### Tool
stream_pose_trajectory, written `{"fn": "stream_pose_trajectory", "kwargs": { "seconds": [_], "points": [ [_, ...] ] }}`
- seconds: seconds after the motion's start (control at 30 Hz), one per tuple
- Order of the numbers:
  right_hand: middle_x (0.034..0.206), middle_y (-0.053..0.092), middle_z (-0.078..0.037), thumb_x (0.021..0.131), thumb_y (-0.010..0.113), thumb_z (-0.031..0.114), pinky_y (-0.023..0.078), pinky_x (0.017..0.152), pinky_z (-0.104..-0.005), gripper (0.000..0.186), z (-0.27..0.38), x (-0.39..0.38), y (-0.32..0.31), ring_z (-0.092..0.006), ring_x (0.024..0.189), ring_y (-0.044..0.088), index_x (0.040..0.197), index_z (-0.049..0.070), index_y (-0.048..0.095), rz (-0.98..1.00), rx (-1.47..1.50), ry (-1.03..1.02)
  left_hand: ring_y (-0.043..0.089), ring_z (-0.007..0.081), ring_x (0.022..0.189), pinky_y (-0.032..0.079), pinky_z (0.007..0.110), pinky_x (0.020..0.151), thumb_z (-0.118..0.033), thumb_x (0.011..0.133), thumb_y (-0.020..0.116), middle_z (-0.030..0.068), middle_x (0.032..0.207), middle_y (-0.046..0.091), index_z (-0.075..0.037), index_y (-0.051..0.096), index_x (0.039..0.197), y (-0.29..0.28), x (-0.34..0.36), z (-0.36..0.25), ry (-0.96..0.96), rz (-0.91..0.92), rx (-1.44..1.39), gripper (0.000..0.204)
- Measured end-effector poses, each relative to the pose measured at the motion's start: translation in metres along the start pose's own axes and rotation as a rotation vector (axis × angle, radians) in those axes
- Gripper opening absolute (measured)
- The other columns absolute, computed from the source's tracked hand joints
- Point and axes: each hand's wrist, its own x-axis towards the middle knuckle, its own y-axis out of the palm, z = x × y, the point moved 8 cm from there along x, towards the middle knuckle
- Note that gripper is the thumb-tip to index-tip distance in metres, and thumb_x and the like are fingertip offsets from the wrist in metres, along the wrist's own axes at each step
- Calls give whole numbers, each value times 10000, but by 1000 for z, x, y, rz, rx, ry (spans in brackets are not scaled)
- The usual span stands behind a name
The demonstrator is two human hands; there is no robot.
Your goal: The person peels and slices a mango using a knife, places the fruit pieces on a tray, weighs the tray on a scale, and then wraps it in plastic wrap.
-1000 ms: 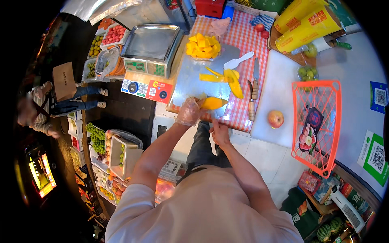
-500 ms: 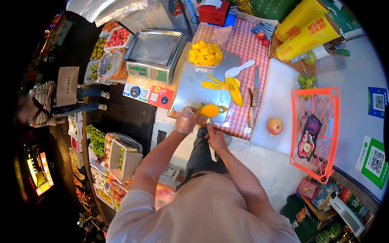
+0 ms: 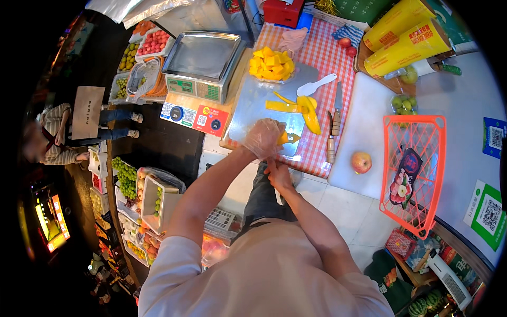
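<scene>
My left hand, in a clear plastic glove, is closed over a peeled mango above the near edge of the metal board. Only the mango's right end shows past the fingers. Just below, my right hand is closed on a knife, mostly hidden now. Mango peel strips lie on the board. Behind them are a white spatula-shaped tool and a clear tub of mango chunks. Two knives with wooden handles rest on the checked cloth to the right.
At left stands a weighing scale. An apple sits on a white board, beside an orange plastic basket. Yellow film rolls lie at back right. A person stands at far left near fruit crates.
My left hand has moved right and now covers most of the mango. The knife blade, partly visible before, is now hidden. My right hand has moved slightly up and left.
</scene>
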Motion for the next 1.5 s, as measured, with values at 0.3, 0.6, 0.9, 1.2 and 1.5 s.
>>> {"fn": "stream_pose_trajectory", "kwargs": {
  "seconds": [0.3,0.6,0.9,1.2,1.5],
  "points": [
    [547,488,-41,962,525,586,298,376,-284,592,-6,4,24,-116,397,407,837,14,617,189,29,151,630,257,784,518,394,712,-254,892,694,116,946,634,-58,532,1239,24,-26,63,-507,-574,-843,431],
    [683,556,-78,931,701,274,445,514,-351,279,178,-82,-44,-226,559,553,1051,26,653,-279,-477,-894,504,152,639,423,240,505,-503,992,548,53,795,547,-148,533,1067,-46,-54,42,-707,-625,-2488,363],
    [793,534,-57,740,822,295,475,594,-358,445,264,-117,-32,-229,709,577,1094,76,665,-171,-914,-1271,553,187,703,498,299,606,-536,1009,485,82,833,564,-116,529,1109,-60,-55,5,-677,-662,-2548,434],
    [822,563,-73,746,830,232,484,624,-369,437,261,-109,-51,-252,742,602,1113,59,667,-183,-951,-1174,604,220,790,561,364,762,-548,1004,485,82,871,589,-127,539,1125,-52,-57,-10,-582,-534,-2585,441],
    [838,589,-84,779,817,239,498,620,-374,407,264,-103,-58,-260,757,625,1104,51,660,-186,-946,-1120,522,180,714,447,301,619,-567,1029,385,51,834,558,-146,536,1150,-71,-66,-34,-834,-436,-2275,464]
  ]
}}
